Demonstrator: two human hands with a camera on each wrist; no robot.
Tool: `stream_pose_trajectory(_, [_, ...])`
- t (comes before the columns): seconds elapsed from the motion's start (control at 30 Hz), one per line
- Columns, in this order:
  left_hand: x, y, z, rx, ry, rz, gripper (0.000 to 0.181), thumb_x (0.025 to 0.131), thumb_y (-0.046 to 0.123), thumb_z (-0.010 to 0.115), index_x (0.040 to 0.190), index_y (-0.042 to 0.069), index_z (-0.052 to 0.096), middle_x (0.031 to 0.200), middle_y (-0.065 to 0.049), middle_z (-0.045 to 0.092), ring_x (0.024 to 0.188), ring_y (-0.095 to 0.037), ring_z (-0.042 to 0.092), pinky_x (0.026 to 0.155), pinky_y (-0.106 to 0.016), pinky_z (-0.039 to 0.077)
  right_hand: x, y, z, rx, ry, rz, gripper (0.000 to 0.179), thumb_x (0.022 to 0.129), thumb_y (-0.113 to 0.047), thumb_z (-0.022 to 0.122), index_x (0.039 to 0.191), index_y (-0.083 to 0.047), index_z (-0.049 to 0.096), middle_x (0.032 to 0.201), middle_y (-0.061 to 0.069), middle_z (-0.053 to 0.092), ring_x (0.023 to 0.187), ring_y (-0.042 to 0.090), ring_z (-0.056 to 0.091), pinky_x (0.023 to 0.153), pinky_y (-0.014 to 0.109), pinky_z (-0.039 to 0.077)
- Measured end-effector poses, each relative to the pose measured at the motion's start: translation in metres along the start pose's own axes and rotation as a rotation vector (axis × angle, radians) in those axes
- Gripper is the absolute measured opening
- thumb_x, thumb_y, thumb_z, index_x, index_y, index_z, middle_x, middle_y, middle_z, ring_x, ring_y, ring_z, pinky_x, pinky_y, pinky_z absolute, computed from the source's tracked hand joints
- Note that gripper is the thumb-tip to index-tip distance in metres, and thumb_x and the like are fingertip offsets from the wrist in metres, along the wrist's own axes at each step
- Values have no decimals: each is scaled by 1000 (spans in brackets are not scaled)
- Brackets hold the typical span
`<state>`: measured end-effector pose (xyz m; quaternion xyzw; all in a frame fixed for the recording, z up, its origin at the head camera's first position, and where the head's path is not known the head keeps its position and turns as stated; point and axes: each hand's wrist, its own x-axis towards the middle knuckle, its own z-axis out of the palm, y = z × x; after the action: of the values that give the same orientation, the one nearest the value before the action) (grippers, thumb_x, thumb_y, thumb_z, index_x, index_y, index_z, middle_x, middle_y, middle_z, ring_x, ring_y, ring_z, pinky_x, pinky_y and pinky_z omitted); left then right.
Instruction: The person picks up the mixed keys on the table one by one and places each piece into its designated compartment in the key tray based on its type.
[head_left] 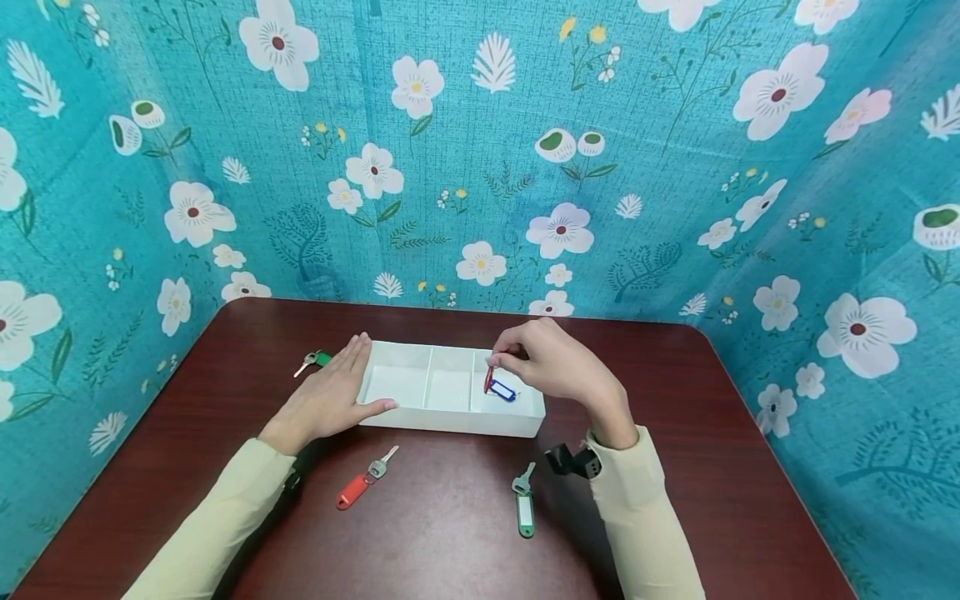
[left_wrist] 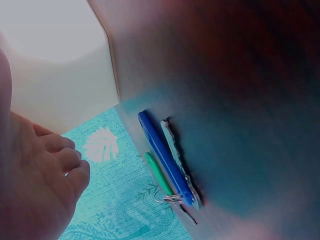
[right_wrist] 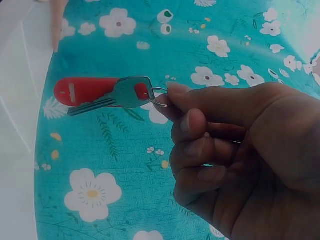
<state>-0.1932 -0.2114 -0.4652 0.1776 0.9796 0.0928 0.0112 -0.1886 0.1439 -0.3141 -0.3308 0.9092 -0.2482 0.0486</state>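
Observation:
My right hand [head_left: 558, 362] pinches the metal ring of a key with a red tag [right_wrist: 85, 91] between thumb and forefinger; key and tag dangle over the right compartment of a white three-part tray [head_left: 450, 421]. In that compartment is a key with a blue tag [head_left: 502, 390]. Against the tray's left end lies my left hand [head_left: 322, 396], fingers straight and thumb along the front edge. Beside it on the table are a green-tagged key [head_left: 322, 358] and, in the left wrist view, another blue-tagged key [left_wrist: 162, 152], which the left hand hides from the head view.
In front of the tray, on the dark brown table [head_left: 450, 550], lie another red-tagged key [head_left: 354, 490] and a green-tagged key [head_left: 525, 512]. A teal flowered cloth [head_left: 420, 233] hangs behind the table and at both sides.

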Motion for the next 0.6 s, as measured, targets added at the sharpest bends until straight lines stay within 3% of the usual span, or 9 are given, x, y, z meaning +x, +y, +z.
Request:
stream_pose_trajectory(0.3, [0, -1, -1, 4, -7, 8, 121, 91, 85, 48, 167, -3, 13, 177, -20, 14, 165, -40, 15, 131, -52, 27, 12, -6, -1, -1, -23, 7, 12, 101, -19, 71, 95, -15, 81, 61, -6, 50, 53, 8, 40, 56, 24, 35])
stream_pose_trajectory(0.6, [0, -1, -1, 4, -9, 6, 119, 92, 83, 50, 167, -3, 13, 177, -20, 13, 165, -40, 15, 131, -52, 27, 24, -7, 0, 9, -56, 12, 14, 102, -18, 71, 102, -10, 82, 63, -3, 58, 52, 9, 40, 56, 25, 37])
